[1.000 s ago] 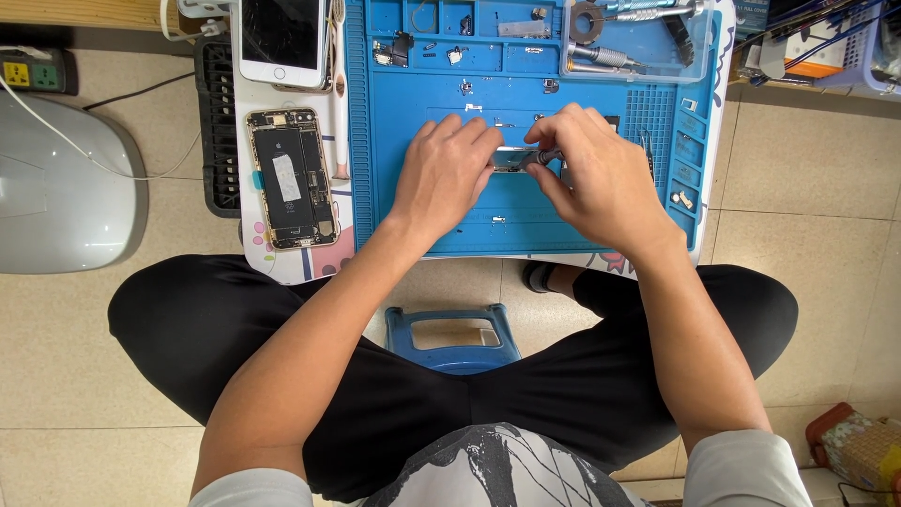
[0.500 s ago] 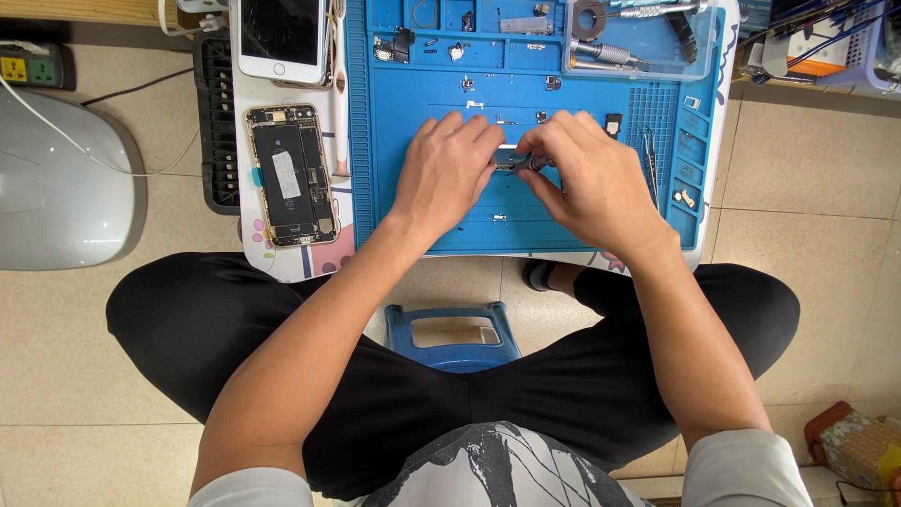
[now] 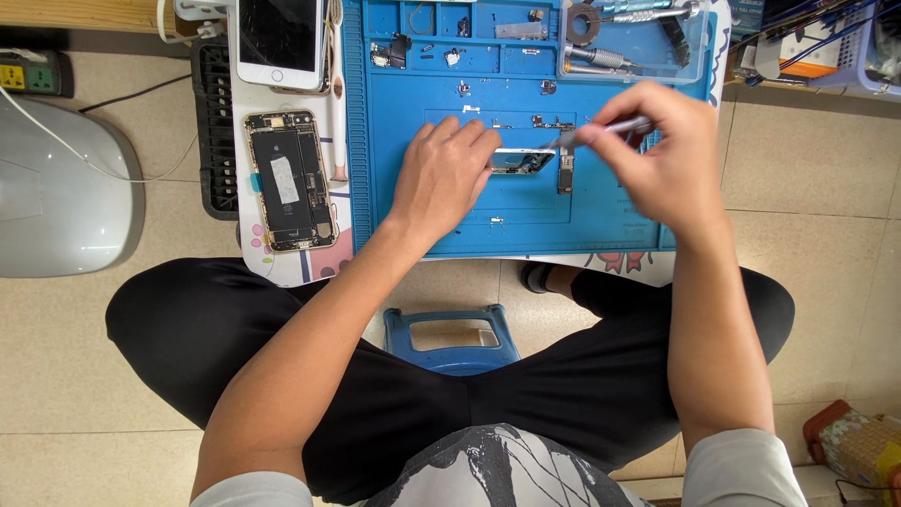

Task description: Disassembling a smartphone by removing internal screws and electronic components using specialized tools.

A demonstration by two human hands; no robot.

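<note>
My left hand [image 3: 449, 175] lies on the blue repair mat [image 3: 601, 216] and pins down a small circuit board [image 3: 522, 161] with its fingertips. A short dark part [image 3: 565, 173] of that board juts down at its right end. My right hand [image 3: 662, 158] hovers to the right of the board and grips a thin grey tool [image 3: 601, 130], blurred by motion, whose tip points left toward the board. Small screws and metal bits [image 3: 549, 122] lie on the mat just above the board.
An opened phone body [image 3: 289, 180] lies left of the mat, with a white phone screen [image 3: 280, 38] above it. Tools and parts fill the mat's top compartments [image 3: 619, 38]. A grey device [image 3: 61, 192] sits far left on the floor. A blue stool [image 3: 450, 338] stands between my legs.
My right hand has drawn back to the right and up from the board, now with the thin tool raised in it. My left hand stays on the board.
</note>
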